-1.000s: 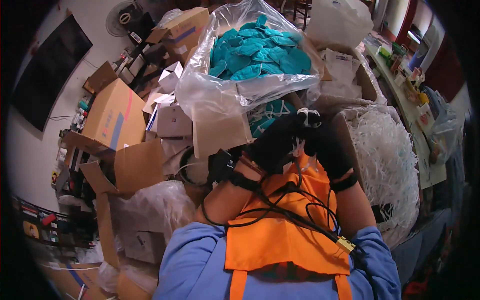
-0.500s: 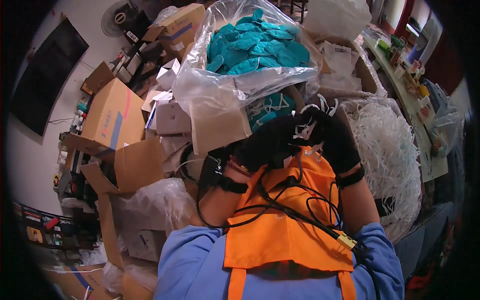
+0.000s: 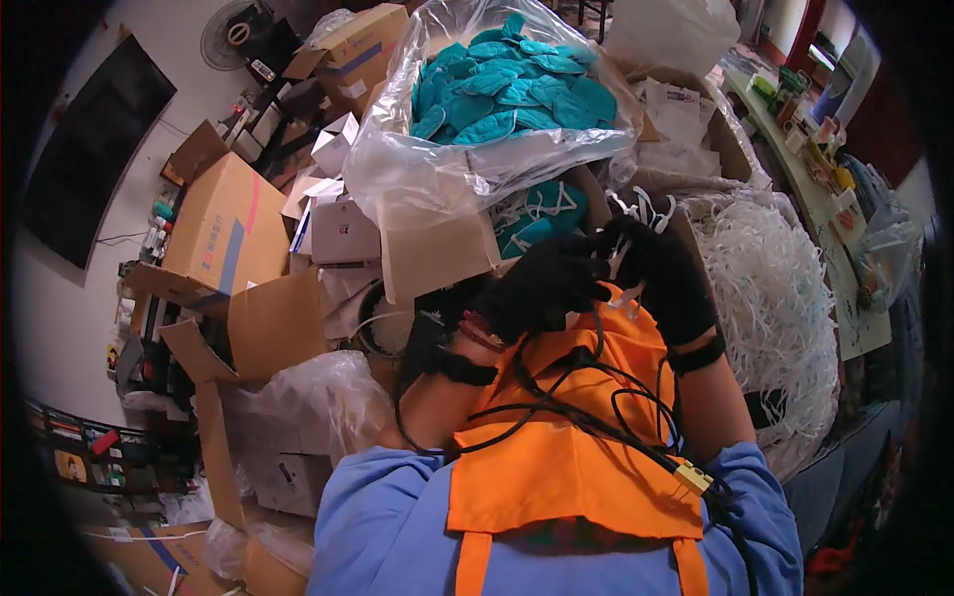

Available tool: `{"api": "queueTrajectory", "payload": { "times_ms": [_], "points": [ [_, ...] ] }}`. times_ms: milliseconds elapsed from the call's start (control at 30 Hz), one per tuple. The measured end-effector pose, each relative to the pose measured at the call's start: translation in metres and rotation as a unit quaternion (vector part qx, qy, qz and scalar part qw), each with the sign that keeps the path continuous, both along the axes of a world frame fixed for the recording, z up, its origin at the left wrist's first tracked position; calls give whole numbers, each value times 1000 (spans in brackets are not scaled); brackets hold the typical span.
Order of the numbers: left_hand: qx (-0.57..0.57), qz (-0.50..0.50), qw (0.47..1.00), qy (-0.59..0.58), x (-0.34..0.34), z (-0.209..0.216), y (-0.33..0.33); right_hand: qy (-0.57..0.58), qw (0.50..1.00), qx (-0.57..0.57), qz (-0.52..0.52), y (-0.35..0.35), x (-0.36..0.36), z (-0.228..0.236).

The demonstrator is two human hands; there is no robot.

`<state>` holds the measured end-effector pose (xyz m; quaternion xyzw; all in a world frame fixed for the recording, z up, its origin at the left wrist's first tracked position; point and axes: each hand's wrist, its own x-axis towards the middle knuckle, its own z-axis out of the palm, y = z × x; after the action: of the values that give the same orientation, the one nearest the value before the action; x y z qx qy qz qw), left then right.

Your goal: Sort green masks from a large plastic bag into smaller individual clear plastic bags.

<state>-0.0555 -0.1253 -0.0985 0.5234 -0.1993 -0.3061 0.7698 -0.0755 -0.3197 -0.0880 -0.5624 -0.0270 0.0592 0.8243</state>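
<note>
Both my hands wear black gloves and meet over my orange apron (image 3: 576, 447). My right hand (image 3: 668, 283) is closed round a few thin white straps (image 3: 651, 212), whose loops stick up above the fingers and hang below. My left hand (image 3: 545, 286) is beside it, fingers bent and pinching at the strap ends between the hands; the exact grip is partly hidden by dark gloves. Just beyond them, teal cup-shaped masks (image 3: 542, 214) with white straps lie in a cardboard box. Farther off, a large heap of teal mask pieces (image 3: 517, 89) fills a box lined with clear plastic.
A big tangle of white straps (image 3: 765, 318) lies on my right. Open cardboard boxes (image 3: 224, 233) and plastic bags crowd the left. Black cables (image 3: 556, 402) cross my apron. A cluttered long table (image 3: 795, 159) runs along the far right, and a fan (image 3: 234, 35) stands far left.
My left hand has drawn back slightly toward me, lower and a little apart from the right, uncovering more of the teal masks behind. The right hand stays nearly in place with the straps.
</note>
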Motion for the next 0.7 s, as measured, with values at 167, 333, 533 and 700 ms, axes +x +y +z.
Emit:
{"api": "queueTrajectory", "payload": {
  "times_ms": [167,333,533,700],
  "points": [
    [131,76,911,-384,10,-24,-2,-41,996,-76,-14,6,0,-2],
    [178,49,952,-244,6,-34,-2,17,999,-39,-8,2,5,-5],
    [73,32,997,23,-1,-36,-13,-5,999,-24,-42,10,-5,4],
    [128,67,874,-463,15,-61,-7,8,996,-14,-85,1,3,-19]
  ]
}}
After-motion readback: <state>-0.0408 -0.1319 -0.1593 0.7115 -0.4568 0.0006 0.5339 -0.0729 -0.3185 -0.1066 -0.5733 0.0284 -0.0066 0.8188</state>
